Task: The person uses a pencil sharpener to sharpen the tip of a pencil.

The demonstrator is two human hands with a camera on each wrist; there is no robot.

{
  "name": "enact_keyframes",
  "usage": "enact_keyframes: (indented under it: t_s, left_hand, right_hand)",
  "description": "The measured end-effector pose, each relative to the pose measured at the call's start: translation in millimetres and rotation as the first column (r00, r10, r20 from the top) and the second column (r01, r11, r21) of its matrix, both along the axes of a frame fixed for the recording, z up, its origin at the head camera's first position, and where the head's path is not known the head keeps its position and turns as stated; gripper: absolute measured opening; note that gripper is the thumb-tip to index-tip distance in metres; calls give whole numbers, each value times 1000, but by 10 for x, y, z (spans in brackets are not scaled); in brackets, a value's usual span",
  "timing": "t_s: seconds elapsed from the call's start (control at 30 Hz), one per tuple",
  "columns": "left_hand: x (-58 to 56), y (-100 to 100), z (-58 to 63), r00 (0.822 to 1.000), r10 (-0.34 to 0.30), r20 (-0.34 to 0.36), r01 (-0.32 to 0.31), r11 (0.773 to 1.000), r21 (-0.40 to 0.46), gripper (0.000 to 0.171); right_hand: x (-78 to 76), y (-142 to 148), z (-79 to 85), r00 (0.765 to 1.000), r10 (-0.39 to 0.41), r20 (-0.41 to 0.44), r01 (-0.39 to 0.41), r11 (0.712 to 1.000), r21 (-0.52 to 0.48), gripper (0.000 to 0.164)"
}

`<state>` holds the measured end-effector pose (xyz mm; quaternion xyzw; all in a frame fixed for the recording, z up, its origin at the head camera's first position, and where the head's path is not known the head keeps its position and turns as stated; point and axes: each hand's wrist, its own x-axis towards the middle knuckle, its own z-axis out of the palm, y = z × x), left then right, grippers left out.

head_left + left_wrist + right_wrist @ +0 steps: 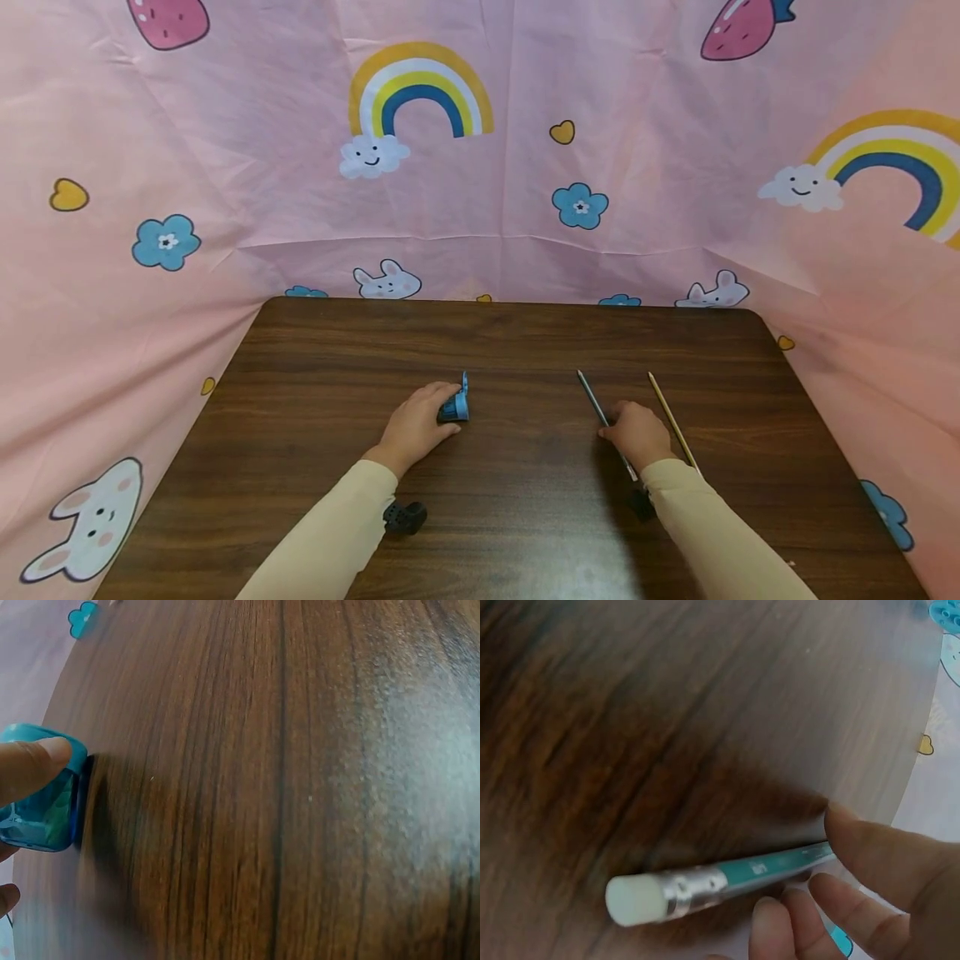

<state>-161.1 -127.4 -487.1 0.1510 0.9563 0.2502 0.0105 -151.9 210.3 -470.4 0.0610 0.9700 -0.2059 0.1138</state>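
Observation:
Left of the table's middle, my left hand [415, 427] grips a small blue pencil sharpener [460, 407] whose lid [465, 383] stands up. Its see-through blue body [45, 814] shows in the left wrist view, with my thumb [34, 766] on the teal top part and something greenish inside. On the right, my right hand [639, 435] pinches a teal pencil [590, 393] between thumb and fingers, the tip pointing away from me. Its white eraser [635, 900] and metal band face the right wrist camera. A yellow pencil [672, 419] lies just right of that hand, its near end by the sleeve.
The dark wood-grain table [517, 350] has rounded far corners. Behind and beside it hangs a pink cloth [300, 100] printed with rainbows, rabbits and flowers. A black wrist camera [406, 517] sits under my left sleeve.

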Motion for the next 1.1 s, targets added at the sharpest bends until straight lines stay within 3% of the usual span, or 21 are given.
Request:
enact_keyframes:
  t_s: [0.3,0.5,0.8,1.1]
  left_hand:
    - [-24,41,-55,998,-32,-57,32,999,9,59]
    - [-15,61,-44,999,-12,-37,13,1000,6,56]
    - [-30,95,-66,1000,3,-31,-2,1000,7,52]
    - [-28,104,-56,1000,9,-4,-9,1000,2,50]
  right_hand:
    - [-23,13,-48,1000,-16,-2,16,1000,-14,26]
    - [-39,-9,-63,999,-32,-15,31,999,-28,17]
    - [-40,37,-96,997,-77,-9,76,996,-53,27]
    - [-40,119,-134,979,-56,-197,9,972,-235,25]
